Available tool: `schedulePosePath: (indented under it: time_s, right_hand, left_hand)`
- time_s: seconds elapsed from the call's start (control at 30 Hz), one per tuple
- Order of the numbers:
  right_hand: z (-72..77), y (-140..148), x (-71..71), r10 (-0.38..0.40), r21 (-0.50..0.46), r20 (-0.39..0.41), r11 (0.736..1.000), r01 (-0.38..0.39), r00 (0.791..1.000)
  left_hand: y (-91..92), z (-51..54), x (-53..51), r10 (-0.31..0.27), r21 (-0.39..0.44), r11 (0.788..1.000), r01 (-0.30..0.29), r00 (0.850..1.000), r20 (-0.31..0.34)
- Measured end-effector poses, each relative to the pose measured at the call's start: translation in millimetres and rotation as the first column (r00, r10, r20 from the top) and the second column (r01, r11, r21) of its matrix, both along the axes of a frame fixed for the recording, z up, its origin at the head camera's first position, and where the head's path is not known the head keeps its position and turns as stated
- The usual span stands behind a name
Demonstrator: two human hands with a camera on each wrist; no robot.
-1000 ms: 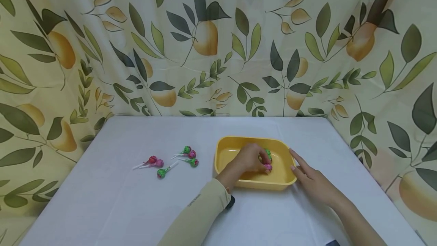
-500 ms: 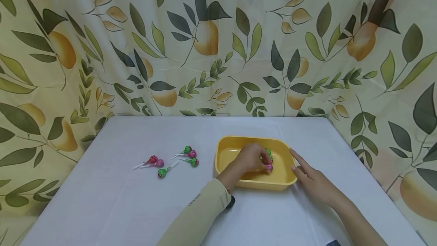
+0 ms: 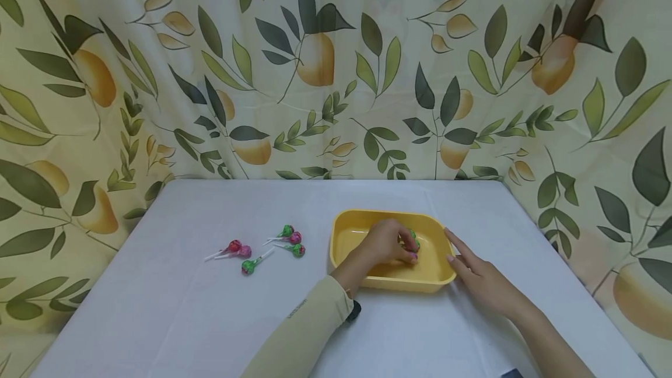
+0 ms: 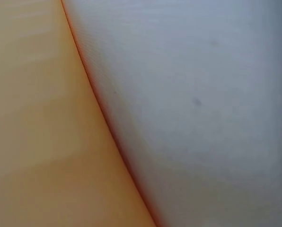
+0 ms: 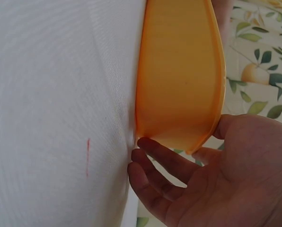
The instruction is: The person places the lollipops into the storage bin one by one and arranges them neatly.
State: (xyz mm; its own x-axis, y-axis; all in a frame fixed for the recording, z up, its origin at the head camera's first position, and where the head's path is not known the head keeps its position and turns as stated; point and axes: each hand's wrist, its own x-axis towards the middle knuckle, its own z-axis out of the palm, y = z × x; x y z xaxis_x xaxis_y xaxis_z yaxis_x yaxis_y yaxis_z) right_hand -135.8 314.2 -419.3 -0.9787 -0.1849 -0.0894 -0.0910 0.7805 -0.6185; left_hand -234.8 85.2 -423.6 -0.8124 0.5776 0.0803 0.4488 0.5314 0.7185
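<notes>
Inside the yellow tray (image 3: pixel 430 261), my left hand (image 3: pixel 387 241) pinches a pink-wrapped lollipop (image 3: pixel 414 256), mostly covered by the fingers. A green-wrapped lollipop (image 3: pixel 417 242) shows just beyond those fingertips. At the tray's right end, my right hand (image 3: pixel 485 282) rests with extended fingers against rim and wall. The right wrist view has the thumb and a fingertip of the right hand (image 5: pixel 202 165) at the rim of the tray (image 5: pixel 181 71), the other fingers loosely bent beside its lower edge. Only the tray's outer wall (image 4: pixel 41 132) and white cloth fill the left wrist view.
Left of the tray on the white-covered table (image 3: pixel 184 319) lie several lollipops: red (image 3: pixel 234 245) and pink (image 3: pixel 244 251) together, a green one (image 3: pixel 248 266) nearer, and a small group (image 3: pixel 295 237) closer to the tray. A dark object (image 3: pixel 511 373) shows at the bottom edge. Patterned curtain stands behind.
The pink lollipop is more covered by my left fingers than before, after a slight finger shift. The right hand and the tray have stayed in place.
</notes>
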Motion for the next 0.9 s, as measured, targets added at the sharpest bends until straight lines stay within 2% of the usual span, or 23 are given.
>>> schedulePosePath:
  time_s: [0.3, 0.5, 0.63, 0.9]
  right_hand:
    - [-1.4, 1.7, -0.6, -0.002, 0.001, 0.001, 1.0, 0.002, 1.0]
    - [-1.9, 1.4, -0.5, -0.007, 0.001, 0.013, 1.0, 0.007, 1.0]
    - [-1.7, 1.0, -0.3, -0.01, 0.006, 0.017, 1.0, 0.01, 1.0]
    - [-2.1, 0.7, -0.5, -0.012, 0.006, 0.026, 1.0, 0.012, 1.0]
  left_hand:
    - [-0.8, -3.5, -3.3, -0.014, 0.106, 0.994, 0.008, 0.999, 0.05]
    - [-1.9, -3.8, -2.7, -0.007, 0.172, 0.985, -0.007, 0.996, 0.084]
    - [-2.9, -1.9, -2.0, -0.013, 0.203, 0.979, -0.003, 0.997, 0.08]
    - [-8.3, 2.0, -0.6, 0.038, 0.223, 0.973, -0.063, 0.993, 0.115]
